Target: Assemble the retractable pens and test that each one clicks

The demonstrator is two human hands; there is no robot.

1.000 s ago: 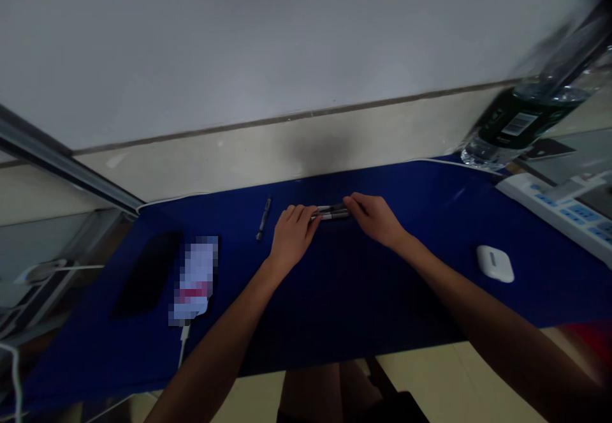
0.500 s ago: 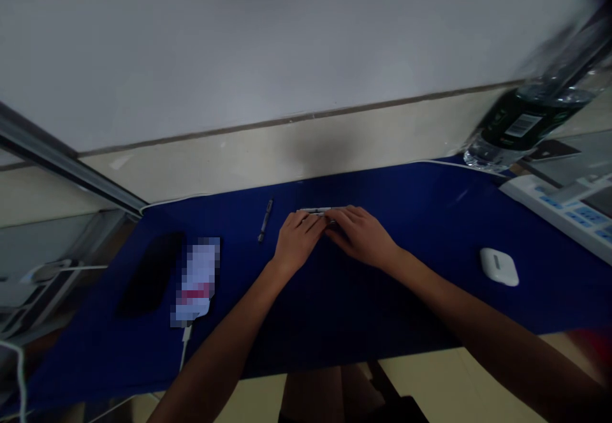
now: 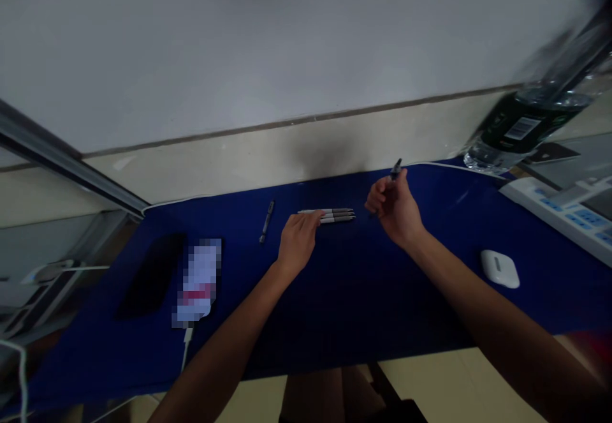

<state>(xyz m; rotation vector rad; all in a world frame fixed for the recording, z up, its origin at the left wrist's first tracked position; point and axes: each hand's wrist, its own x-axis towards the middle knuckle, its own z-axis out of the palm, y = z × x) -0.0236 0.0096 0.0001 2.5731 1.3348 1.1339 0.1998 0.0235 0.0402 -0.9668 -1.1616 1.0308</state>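
Slim pen (image 3: pixel 394 169) held upright in curled right fingers (image 3: pixel 377 198); judged light, stiff, slippery, best taken mid-barrel. Two further pens (image 3: pixel 337 216) lie touching the open left fingers (image 3: pixel 310 217).

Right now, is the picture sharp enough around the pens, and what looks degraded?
In the head view, the water bottle at upper right is blurred, the blue desk mat darkens toward the person, a pixelated patch hides one item, and the pens and right hand stay fairly clear.
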